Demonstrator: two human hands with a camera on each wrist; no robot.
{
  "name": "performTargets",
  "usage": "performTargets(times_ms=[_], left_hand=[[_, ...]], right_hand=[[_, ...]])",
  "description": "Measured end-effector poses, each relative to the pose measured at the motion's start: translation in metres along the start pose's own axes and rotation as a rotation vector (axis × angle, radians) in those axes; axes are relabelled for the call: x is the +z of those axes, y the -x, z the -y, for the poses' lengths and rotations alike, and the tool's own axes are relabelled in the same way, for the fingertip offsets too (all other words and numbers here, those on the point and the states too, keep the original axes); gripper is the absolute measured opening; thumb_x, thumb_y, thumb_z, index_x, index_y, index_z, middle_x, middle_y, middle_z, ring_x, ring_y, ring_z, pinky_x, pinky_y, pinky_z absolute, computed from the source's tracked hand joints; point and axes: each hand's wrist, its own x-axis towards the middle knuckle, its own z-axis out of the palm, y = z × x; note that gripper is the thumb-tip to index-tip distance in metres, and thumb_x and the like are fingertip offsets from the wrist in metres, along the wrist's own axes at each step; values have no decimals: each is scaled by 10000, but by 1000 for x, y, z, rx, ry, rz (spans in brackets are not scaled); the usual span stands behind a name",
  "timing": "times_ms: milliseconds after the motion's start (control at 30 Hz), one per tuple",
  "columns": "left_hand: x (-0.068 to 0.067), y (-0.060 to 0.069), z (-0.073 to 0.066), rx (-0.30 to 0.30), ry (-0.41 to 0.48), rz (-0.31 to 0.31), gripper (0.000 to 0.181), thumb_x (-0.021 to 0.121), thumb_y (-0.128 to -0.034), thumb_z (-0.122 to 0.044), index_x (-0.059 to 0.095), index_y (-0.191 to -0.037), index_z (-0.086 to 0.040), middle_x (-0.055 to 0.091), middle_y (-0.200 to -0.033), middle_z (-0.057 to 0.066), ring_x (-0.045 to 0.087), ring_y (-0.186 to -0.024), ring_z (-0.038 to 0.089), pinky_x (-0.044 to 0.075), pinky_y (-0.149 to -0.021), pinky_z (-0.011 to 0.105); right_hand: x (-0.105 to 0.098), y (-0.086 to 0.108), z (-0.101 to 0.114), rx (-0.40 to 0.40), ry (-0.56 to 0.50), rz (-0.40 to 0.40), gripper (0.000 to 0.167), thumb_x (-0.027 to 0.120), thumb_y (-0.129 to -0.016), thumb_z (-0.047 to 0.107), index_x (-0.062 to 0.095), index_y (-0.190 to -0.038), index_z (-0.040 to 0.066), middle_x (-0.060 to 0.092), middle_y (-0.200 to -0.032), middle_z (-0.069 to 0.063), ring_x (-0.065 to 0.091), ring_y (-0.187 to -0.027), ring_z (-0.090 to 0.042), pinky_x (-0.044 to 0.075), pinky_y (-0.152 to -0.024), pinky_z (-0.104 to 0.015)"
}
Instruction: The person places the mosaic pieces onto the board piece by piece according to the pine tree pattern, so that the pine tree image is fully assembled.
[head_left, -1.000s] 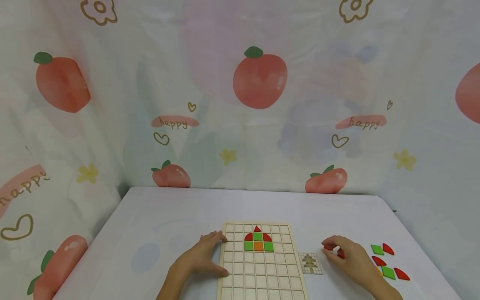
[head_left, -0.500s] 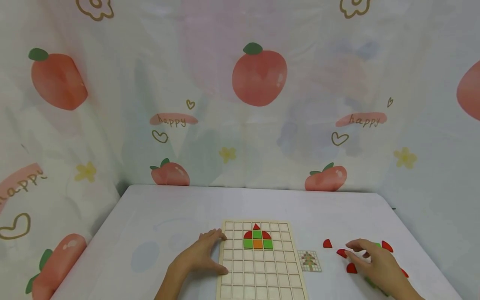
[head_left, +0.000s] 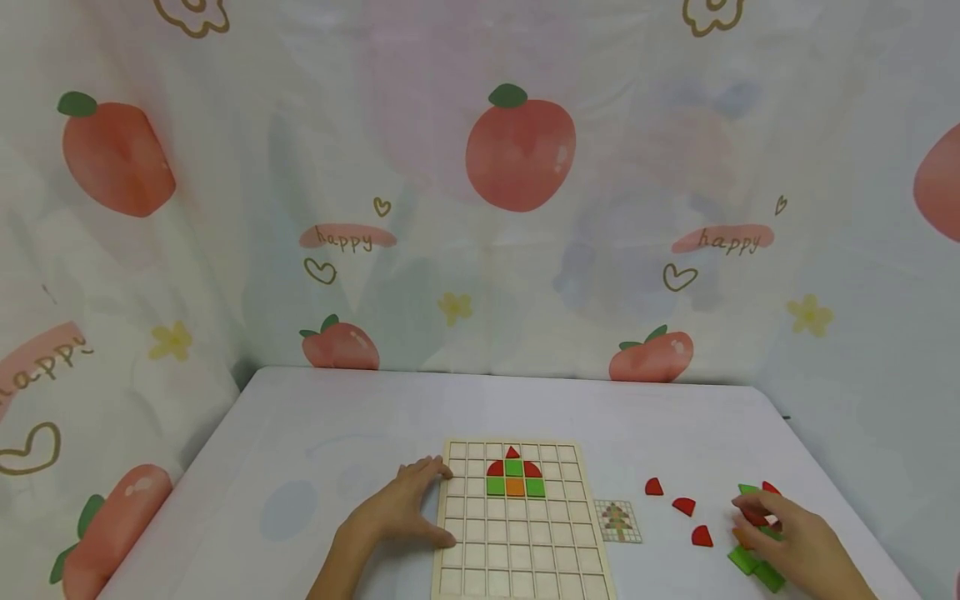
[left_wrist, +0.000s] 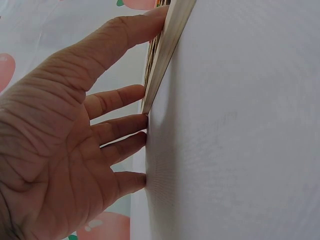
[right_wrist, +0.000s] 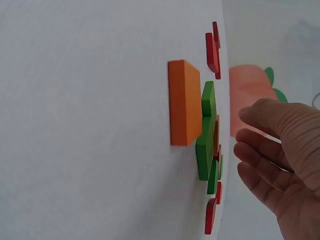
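Head view: left hand (head_left: 401, 506), fingers wide, braces board (head_left: 517, 555); right hand (head_left: 798, 537) seems empty. We judge tiles (head_left: 768, 577) being sorted; pickup needs pinching.

Reads "happy" on two pink stripes (head_left: 348, 237) of the back cloth (head_left: 487, 258) and again, cropped, on the left cloth (head_left: 112, 275).

Head camera: forward and down, from before the grid board (head_left: 519, 531); wrist cameras: near, low, flanking it; all share the desk (head_left: 360, 417).
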Motion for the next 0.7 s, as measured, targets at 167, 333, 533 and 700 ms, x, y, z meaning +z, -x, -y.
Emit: performTargets(times_ms=[167,333,533,700], left_hand=[[-1,-1,-1,-2,-3,-1,803,958,-673,-378,541,-1317,-142,404,-1572,252,297,-1498,461,181,-1216,681],[-1,-1,1,-2,1,5,799,958,-677,-381,539,-1315,-145,400,-1574,252,298,-1499,457,173,-1223,672],[0,0,2,-2,-1,4,804,957,-676,-387,540,-1318,-142,401,-1572,254,304,-1496,457,175,-1226,666],[0,0,1,1,-3,4,798,956,-677,-386,540,-1314,-143,405,-1570,252,307,-1494,458,179,-1223,670]], right_hand=[[-5,-6,-10,48,31,101,270,784,-912,266,717,-1107,91,723,-1024,-8,549,-807,52,524,-673,-207],[-6,-10,-18,116,53,193,332,762,-912,236,695,-1189,66,714,-1079,-56,573,-835,-113,505,-656,-241],[-4,-16,-23,168,54,244,400,774,-903,271,678,-1211,34,705,-1058,-69,585,-867,-210,516,-699,-334],[-3,-19,-26,141,65,228,395,793,-889,278,695,-1176,24,710,-1005,-27,582,-844,-190,518,-695,-323]])
